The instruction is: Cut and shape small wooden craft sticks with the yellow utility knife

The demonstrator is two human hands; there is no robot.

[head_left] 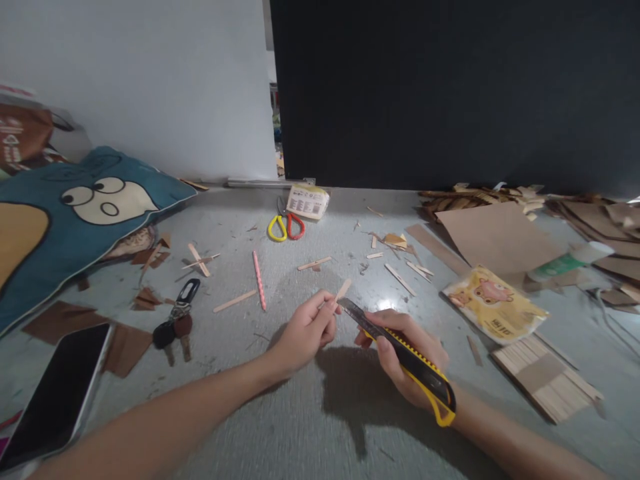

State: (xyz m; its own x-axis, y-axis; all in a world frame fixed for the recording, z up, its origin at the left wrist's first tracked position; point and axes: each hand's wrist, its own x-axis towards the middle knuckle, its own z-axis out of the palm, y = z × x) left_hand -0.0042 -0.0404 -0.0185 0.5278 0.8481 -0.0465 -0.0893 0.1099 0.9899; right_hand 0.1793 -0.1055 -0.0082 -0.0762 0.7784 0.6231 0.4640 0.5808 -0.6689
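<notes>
My left hand (pixel 313 325) pinches a short popsicle stick (pixel 344 289) between thumb and fingers, its rounded end pointing up and away. My right hand (pixel 407 347) is wrapped round a yellow and black utility knife (pixel 417 365). The knife's extended blade (pixel 353 309) reaches the stick close to my left fingertips; whether it touches the wood I cannot tell. Beyond my hands lie another popsicle stick (pixel 315 263) and a pink patterned pencil-like rod (pixel 259 280), with one more stick (pixel 234 301) beside the rod.
Scissors (pixel 286 228) lie by a tissue pack (pixel 307 202) at the back. On the right are a yellow pack (pixel 495 303), bundled sticks (pixel 547 380), a glue stick (pixel 570 261) and cardboard (pixel 500 233). Leftward are keys (pixel 173 333), a phone (pixel 55 393) and a blue cushion (pixel 75 220).
</notes>
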